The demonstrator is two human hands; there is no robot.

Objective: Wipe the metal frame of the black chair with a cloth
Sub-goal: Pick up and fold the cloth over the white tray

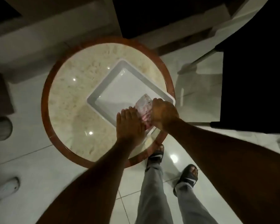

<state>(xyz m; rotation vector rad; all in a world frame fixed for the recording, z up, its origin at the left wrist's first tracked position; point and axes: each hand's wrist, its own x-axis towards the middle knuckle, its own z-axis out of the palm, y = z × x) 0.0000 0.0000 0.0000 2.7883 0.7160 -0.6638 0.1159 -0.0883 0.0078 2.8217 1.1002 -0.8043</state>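
A pink and white cloth (144, 109) is bunched over the near right corner of a white rectangular basin (103, 88). My left hand (130, 125) presses on the cloth's near end with fingers together. My right hand (163, 113) is closed around its right end. The black chair (255, 88) stands at the right, apart from both hands. One metal leg (200, 59) of it slants down to the floor.
The basin sits on a round marble table (68, 97) with a reddish wooden rim. White glossy floor tiles lie all around. My feet in black slides (156, 156) stand at the table's near edge. A white shoe (5, 188) lies at the lower left.
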